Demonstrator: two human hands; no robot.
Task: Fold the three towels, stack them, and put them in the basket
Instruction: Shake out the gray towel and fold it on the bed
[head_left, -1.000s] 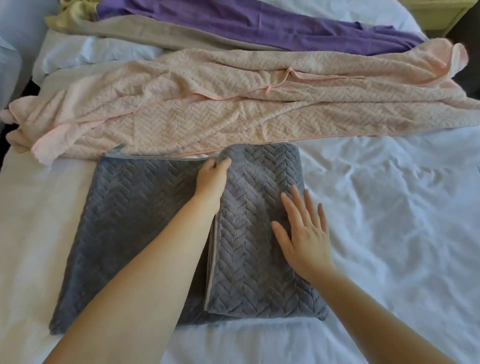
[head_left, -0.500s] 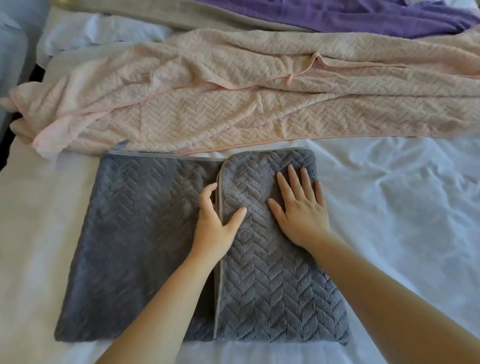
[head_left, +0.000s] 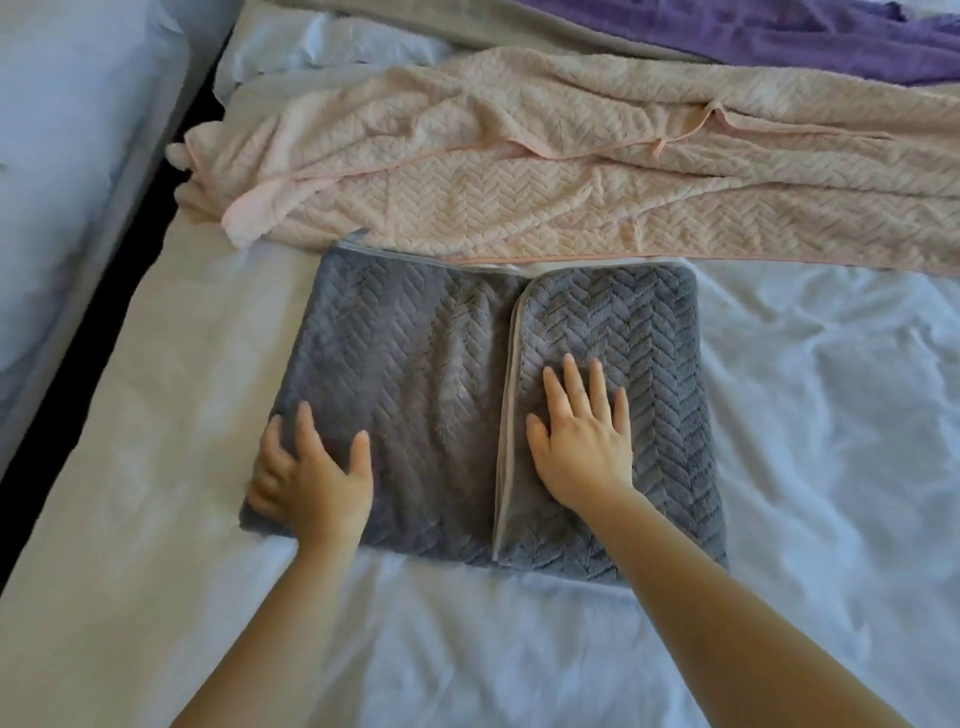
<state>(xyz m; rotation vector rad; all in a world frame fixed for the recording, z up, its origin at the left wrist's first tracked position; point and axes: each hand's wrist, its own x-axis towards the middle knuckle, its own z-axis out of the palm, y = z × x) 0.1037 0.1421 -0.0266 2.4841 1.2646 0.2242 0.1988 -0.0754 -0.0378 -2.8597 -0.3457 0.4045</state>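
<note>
ok, grey towel: on the white sheet, partly folded, right flap laid over the middle.
left hand: fingers spread, flat on near-left corner, gripping nothing.
right hand: flat, palm down on the flap.
pink towel: rumpled, just behind, touching grey's far edge.
purple towel: far back.

one grey towel, one pink towel, one purple towel, two hands

White-sheeted bed, folded grey towel, rumpled pink towel, purple towel beyond.
</note>
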